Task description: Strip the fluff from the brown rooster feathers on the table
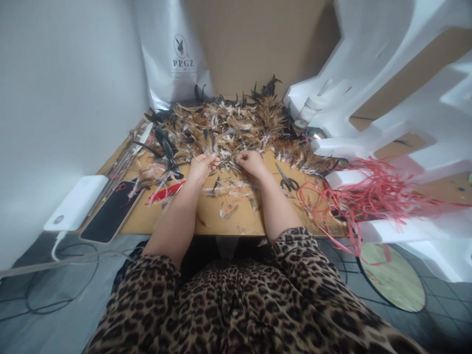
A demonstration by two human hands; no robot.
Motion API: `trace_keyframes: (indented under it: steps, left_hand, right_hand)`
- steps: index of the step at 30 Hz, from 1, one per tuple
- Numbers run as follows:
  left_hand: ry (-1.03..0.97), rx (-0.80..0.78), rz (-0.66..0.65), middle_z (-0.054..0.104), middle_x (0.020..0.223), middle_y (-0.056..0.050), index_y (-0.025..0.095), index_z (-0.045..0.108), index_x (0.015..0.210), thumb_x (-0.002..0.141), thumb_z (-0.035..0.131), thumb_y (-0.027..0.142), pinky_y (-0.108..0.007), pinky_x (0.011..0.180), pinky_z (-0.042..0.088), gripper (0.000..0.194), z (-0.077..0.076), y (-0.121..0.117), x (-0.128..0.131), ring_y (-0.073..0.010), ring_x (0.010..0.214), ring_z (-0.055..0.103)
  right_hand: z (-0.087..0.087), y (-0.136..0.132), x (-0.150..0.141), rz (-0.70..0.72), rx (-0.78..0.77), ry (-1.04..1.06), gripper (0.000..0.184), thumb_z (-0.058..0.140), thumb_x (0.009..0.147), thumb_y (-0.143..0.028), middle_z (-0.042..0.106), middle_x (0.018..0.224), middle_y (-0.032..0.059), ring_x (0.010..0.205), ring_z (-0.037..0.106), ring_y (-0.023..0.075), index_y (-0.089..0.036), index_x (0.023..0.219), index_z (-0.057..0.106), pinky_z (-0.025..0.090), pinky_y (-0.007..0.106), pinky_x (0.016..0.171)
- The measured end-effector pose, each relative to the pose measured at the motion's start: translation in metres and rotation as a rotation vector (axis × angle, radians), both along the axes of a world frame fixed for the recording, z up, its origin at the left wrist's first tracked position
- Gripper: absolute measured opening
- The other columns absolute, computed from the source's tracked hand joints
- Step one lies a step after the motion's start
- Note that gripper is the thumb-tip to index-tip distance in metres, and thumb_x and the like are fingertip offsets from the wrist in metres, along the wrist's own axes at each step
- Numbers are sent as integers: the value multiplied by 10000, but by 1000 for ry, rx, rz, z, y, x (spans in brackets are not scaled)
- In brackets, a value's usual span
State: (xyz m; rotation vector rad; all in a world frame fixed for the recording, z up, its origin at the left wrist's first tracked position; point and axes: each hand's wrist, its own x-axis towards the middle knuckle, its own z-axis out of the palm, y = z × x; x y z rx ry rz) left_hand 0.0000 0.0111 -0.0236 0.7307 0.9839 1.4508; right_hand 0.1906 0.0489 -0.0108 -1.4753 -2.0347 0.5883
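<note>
A large heap of brown, white and black feathers [236, 125] covers the far half of a low wooden board [221, 223]. My left hand [201, 166] is curled at the near edge of the heap, fingers pinched on a few feathers. My right hand [250, 161] is closed too, its fingers pressed into feathers at the heap's edge. Both hands sit a short way apart. Loose feather scraps [228, 196] lie on the board between my forearms.
Black scissors [287, 182] lie just right of my right hand. A tangle of red string [365, 196] spreads to the right over white foam [387, 123]. A phone [112, 211], a white power bank [75, 201] and a red-handled tool [164, 192] lie at left. A white bag [177, 54] stands behind.
</note>
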Motion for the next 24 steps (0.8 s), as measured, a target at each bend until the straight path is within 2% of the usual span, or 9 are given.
trace_keyframes:
  steps: [5,11,13,15,17,19,22,24]
  left_hand:
    - [-11,0,4,637,610,-41,90,597,666,679,686,194,-147,446,394,137,0,0,0,-51,484,544]
    - [-3,-14,-8,636,612,-40,93,596,659,666,703,217,-145,442,394,164,0,-1,2,-50,484,541]
    - [8,-14,-7,636,611,-41,91,593,655,665,702,218,-147,441,396,168,0,-1,2,-50,481,541]
    - [18,-11,-7,635,609,-41,88,595,660,664,701,219,-147,437,394,169,0,-1,2,-50,477,539]
    - [22,-5,-7,634,606,-40,88,594,660,662,702,222,-147,435,393,172,-1,-1,2,-51,475,538]
    - [22,3,-8,634,604,-39,89,591,656,662,702,225,-147,435,392,175,-1,-1,1,-51,476,540]
    - [20,0,-7,635,609,-38,92,588,660,663,703,225,-147,440,393,176,0,-1,1,-49,478,543]
    - [20,-6,-2,636,614,-37,93,589,671,660,708,226,-147,443,392,179,0,-1,1,-48,479,542]
  right_hand:
    - [1,-6,-8,-55,1,-224,205,519,709,-278,684,783,44,745,599,157,-179,772,688,405,241,687]
    - [-1,-10,-17,-223,6,-282,389,472,759,-519,684,842,91,802,610,197,-192,826,671,422,281,728]
    - [-4,-10,-19,-226,9,-286,369,486,752,-504,680,839,95,799,606,200,-188,810,667,421,282,725]
    - [-7,-9,-22,-195,13,-264,281,506,749,-409,675,819,88,780,598,187,-177,779,663,416,276,721]
    - [-9,-7,-23,-127,21,-138,210,509,737,-315,662,778,66,737,579,156,-161,737,652,409,258,710]
    - [-8,-6,-22,-38,-21,123,180,536,711,-294,631,711,31,657,540,115,-144,708,635,402,233,668]
    - [0,-6,-16,105,-197,604,222,610,655,-352,526,567,-30,508,424,66,-139,718,602,355,203,541]
    - [7,-6,-11,173,-311,827,264,649,613,-379,458,514,-55,467,371,57,-149,717,569,309,196,490]
